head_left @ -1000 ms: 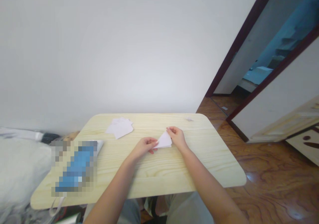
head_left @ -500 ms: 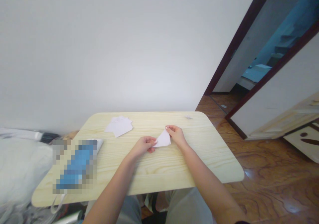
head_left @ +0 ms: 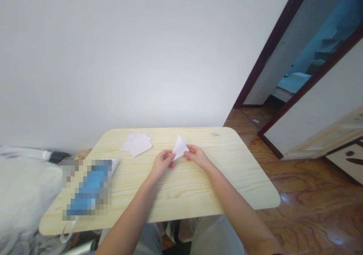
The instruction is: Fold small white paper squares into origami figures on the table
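Note:
A small white folded paper triangle [head_left: 179, 147] stands with its tip up, lifted just above the pale wooden table [head_left: 198, 187]. My left hand [head_left: 162, 163] pinches its lower left corner, fingers closed. My right hand [head_left: 195, 156] pinches its lower right corner in the same way. Both hands meet near the middle of the tabletop, toward its far half.
A loose pile of white paper sheets [head_left: 136, 144] lies at the table's far left. A blurred blue object [head_left: 87, 189] rests on the left edge. A tiny paper scrap [head_left: 215, 133] sits far right. White bedding [head_left: 19, 194] lies left; an open doorway [head_left: 297, 77] stands right.
The paper lay nearly flat between my hands before. Now both hands have drawn closer together and turned it upright, with its point rising toward the wall.

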Tool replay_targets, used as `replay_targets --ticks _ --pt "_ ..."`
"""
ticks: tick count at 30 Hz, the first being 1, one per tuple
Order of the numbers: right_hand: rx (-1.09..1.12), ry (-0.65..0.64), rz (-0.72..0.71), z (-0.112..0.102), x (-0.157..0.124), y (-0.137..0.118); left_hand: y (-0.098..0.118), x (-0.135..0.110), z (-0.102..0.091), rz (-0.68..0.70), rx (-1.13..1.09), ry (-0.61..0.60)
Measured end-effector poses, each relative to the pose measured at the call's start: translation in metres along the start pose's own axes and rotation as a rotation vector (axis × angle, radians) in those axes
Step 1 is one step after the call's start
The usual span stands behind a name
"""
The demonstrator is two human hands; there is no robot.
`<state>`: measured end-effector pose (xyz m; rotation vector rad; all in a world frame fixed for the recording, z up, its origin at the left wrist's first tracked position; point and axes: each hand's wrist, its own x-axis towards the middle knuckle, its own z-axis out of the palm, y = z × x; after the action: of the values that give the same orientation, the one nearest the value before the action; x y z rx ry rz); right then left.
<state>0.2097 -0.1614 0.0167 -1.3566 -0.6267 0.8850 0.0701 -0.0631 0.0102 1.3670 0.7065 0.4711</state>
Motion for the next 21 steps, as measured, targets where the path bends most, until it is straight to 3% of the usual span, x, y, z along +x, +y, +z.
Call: replay_targets --ticks 5,10,13,16,21 --pt "-0.064 0.13 -0.101 0.001 0.0 -0.001 0.002 0.0 -0.001 0.078 -0.009 -0.037" --pt "-0.264 -0.022 -0.124 -0.006 -0.009 -0.007 0.005 0.003 -0.005 0.138 -0.015 0.061" --pt "-0.289 -0.075 -0.142 -0.006 -0.012 -0.007 0.007 0.002 -0.005 0.139 -0.046 0.052" --pt "-0.207 -0.037 -0.141 -0.004 -0.011 -0.007 0.009 0.0 -0.004 0.121 -0.015 0.018" --pt "-0.16 0.048 -0.164 -0.004 -0.009 -0.007 0.011 -0.003 -0.003 0.11 0.038 0.065"
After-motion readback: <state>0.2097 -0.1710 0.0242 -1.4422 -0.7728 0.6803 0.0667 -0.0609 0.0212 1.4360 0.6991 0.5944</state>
